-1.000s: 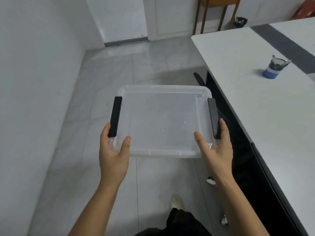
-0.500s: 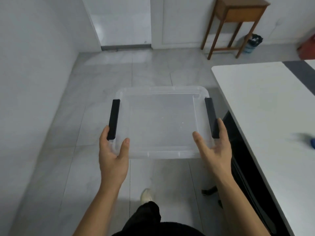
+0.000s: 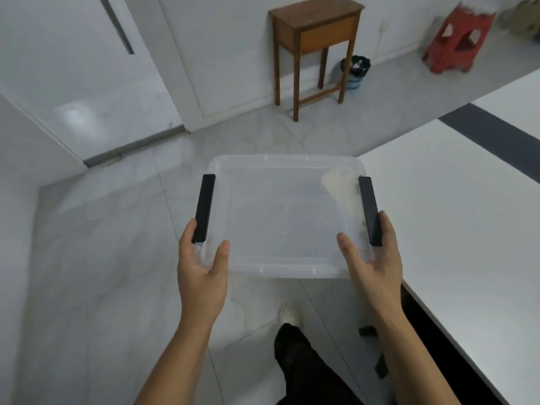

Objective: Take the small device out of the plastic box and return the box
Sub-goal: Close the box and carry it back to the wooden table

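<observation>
I carry a clear plastic box [image 3: 287,214] with a lid and two black side latches, held level in front of me above the floor. My left hand [image 3: 201,267] grips its near left corner, thumb on top of the lid. My right hand [image 3: 372,260] grips the near right corner beside the black latch [image 3: 370,210]. Nothing shows through the lid inside the box. The small device is not in view.
A white table [image 3: 455,217] with a dark stripe runs along the right. Ahead stand a wooden side table [image 3: 314,33], a small bin [image 3: 355,73] and a red stool [image 3: 458,39] by the wall. A white door [image 3: 81,83] is at the left. Grey tiled floor lies below.
The view has swung leftward and up: the blue-capped bottle on the table has left the frame, and the wooden table, bin and red stool have come into sight. Both hands hold the box as before.
</observation>
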### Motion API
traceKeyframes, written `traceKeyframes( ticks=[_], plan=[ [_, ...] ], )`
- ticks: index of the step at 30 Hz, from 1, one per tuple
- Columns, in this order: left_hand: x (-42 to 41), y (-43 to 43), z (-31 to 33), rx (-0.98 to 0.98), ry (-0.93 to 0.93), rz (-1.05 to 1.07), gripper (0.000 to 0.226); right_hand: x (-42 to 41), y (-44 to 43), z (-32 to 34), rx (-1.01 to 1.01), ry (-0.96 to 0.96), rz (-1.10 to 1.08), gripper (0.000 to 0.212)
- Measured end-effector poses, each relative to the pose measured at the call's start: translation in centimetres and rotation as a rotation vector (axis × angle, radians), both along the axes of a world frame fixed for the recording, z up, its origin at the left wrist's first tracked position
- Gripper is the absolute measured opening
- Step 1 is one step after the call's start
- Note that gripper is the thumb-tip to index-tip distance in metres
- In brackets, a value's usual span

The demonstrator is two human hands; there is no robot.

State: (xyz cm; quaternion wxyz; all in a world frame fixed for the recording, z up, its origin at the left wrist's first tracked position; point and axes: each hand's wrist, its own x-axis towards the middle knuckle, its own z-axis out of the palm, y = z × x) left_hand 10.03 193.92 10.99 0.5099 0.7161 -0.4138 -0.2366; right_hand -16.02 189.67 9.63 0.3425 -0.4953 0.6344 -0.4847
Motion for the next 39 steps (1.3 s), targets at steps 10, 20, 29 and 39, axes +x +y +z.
traceKeyframes(
  ticks=[10,20,29,39],
  plan=[
    [9.5,-27.6,2.2,-0.041,0.028,0.123,0.070,9.3,-30.5,2.6,-0.046,0.045,0.078,0.083],
    [17.7,-59.2,0.3,-0.029,0.090,0.054,0.070,17.5,-60.2,1.7,-0.048,0.036,0.018,0.085],
    [13.4,-88.5,2.9,-0.066,0.011,-0.366,0.073,12.9,-78.7,3.1,-0.062,0.024,-0.385,0.085],
    [4.8,-116.7,1.7,-0.019,-0.044,-0.374,0.074,5.3,-105.9,-0.2,-0.045,-0.029,-0.455,0.085]
  ],
)
